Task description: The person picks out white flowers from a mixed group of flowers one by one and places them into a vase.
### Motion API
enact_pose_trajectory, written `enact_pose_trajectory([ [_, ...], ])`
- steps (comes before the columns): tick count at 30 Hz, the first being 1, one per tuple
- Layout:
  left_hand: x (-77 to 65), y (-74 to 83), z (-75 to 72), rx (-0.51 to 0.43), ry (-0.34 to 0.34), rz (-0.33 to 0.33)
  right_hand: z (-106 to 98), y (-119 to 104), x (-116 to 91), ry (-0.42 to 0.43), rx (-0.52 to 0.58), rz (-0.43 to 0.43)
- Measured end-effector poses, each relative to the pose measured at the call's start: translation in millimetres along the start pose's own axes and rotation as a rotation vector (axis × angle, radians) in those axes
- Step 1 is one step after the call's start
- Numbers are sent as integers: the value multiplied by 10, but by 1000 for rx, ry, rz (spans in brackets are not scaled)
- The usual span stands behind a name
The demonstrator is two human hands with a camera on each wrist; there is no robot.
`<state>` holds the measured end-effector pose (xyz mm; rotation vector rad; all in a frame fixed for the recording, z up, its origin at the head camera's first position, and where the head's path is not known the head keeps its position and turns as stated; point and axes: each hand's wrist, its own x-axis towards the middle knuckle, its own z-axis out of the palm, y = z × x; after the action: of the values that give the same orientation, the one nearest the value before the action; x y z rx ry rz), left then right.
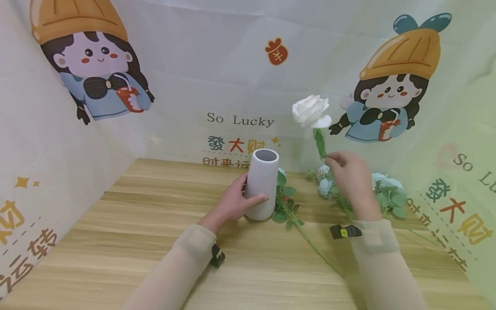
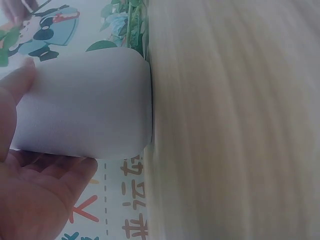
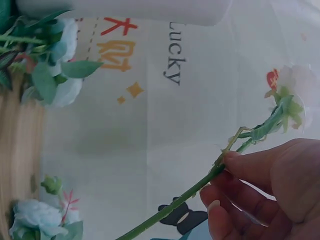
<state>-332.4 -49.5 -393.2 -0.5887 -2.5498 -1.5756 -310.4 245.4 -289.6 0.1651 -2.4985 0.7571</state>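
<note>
A plain white vase [image 1: 262,187] stands upright on the wooden table, its round mouth facing up. My left hand [image 1: 235,201] holds it low on its left side, the thumb across the front and the fingers behind. In the left wrist view the fingers and thumb lie on either side of the vase [image 2: 85,102]. To the right, my right hand [image 1: 351,181] pinches the green stem [image 3: 187,195] of a white rose [image 1: 311,111] between thumb and fingers. The bloom is up in the air, higher than the vase mouth, with a leaf just under it.
Pale blue artificial flowers lie on the table [image 1: 155,224]: one spray [image 1: 288,209] right beside the vase, others [image 1: 389,185] near the right edge, partly behind the right hand. A printed cloth [image 1: 182,77] hangs around the back and sides.
</note>
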Motion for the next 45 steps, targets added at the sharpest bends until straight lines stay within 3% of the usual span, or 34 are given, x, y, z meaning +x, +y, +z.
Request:
enact_pose_trajectory([
  [14, 9, 5, 0, -5, 2, 16, -10, -399, 83, 165, 199, -68],
  [19, 17, 17, 3, 9, 4, 14, -72, -537, 29, 249, 395, -104],
  [26, 28, 28, 0, 7, 3, 10, -186, -767, -64, 479, 629, -278],
  [29, 16, 23, -5, -10, 0, 2, -228, -910, -116, 535, 760, -350],
  [36, 9, 23, -6, -4, 2, -6, -256, -1061, -186, 554, 1047, -402],
  [41, 1, 26, -10, 8, -1, -11, -240, -1039, -181, 574, 1103, -436],
  [45, 3, 22, -14, 7, 3, -11, -176, -1008, -168, 522, 1081, -454],
])
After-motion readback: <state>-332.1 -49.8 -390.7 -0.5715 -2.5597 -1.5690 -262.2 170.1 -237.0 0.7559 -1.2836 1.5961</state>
